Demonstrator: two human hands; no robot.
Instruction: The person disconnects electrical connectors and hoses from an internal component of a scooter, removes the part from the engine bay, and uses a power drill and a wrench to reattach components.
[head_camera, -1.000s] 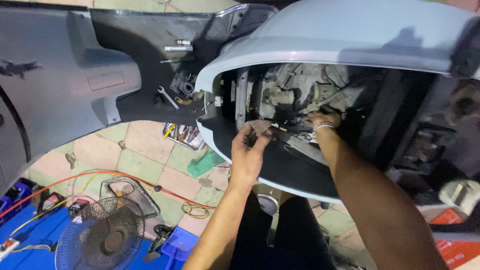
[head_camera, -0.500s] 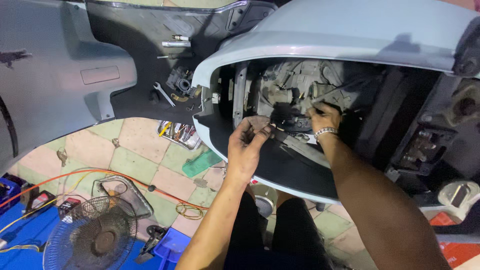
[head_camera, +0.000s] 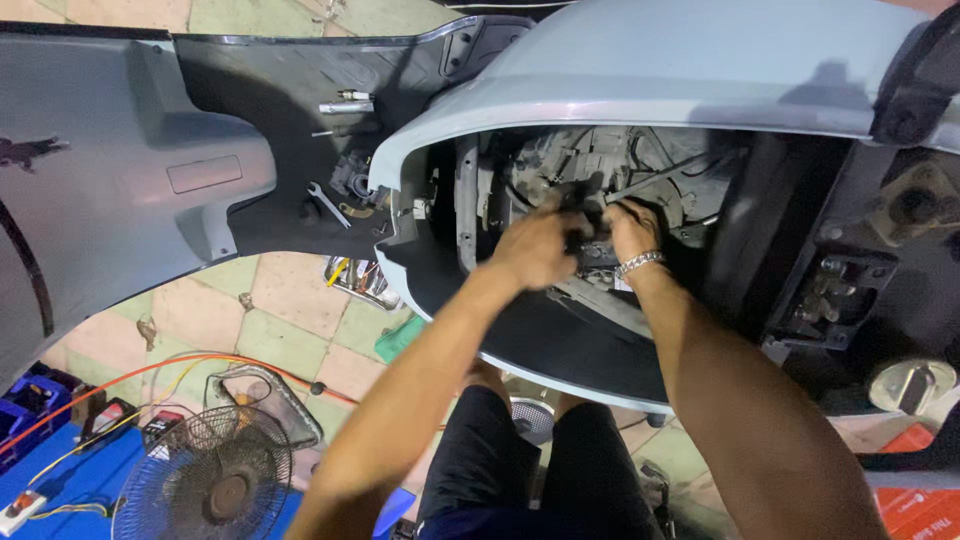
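Past the wrench (head_camera: 327, 203) lying on the grey panel (head_camera: 120, 190), the left hand (head_camera: 535, 248) has pushed deeper into the scooter's open body (head_camera: 640, 100), now curled around a dark part (head_camera: 583, 200), the right hand (head_camera: 630, 228) gripping it too.
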